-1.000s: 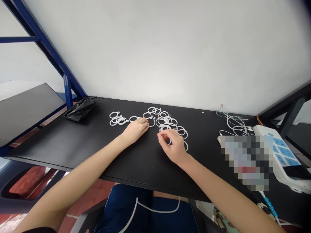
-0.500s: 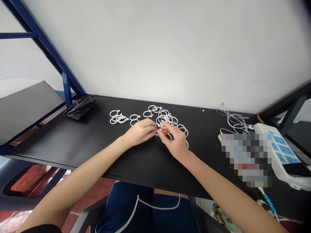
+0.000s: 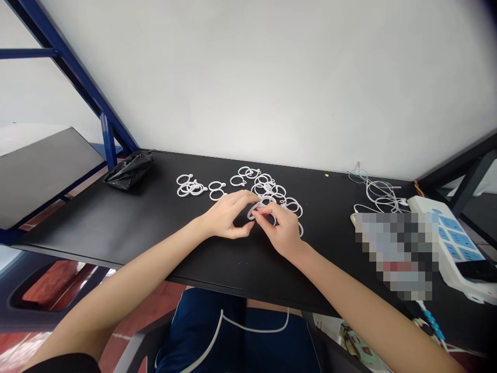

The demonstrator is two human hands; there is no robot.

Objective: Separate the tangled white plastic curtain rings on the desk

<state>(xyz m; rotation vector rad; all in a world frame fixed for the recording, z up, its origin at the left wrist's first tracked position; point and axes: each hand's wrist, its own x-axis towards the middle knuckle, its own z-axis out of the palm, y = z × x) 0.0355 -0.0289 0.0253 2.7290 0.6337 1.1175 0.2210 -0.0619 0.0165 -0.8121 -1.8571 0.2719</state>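
Observation:
My right hand [image 3: 282, 228] pinches a white curtain ring [image 3: 251, 212] between thumb and fingertips, just over the black desk. On the other side of that ring is my left hand [image 3: 227, 215], its thumb spread away from its fingers. Those fingertips are close to the ring; whether they touch it I cannot tell. A loose pile of white curtain rings [image 3: 278, 191], each with a small eyelet, lies behind and beside my right hand, which partly hides some. To the left, more curtain rings [image 3: 189, 187] overlap in a small group, with two rings [image 3: 216, 186] between.
A crumpled black plastic bag [image 3: 130, 170] lies at the desk's back left, near a blue metal frame [image 3: 79, 77]. On the right are a blurred-out phone [image 3: 394, 254], tangled white cables [image 3: 378, 197] and a white power strip [image 3: 452, 243]. A pale wall [image 3: 248, 83] rises behind the desk [image 3: 151, 228].
My left thumb and fingers have parted from a pinch close to my right fingertips. A ring now shows between the hands, in my right hand's pinch. The view has shifted slightly.

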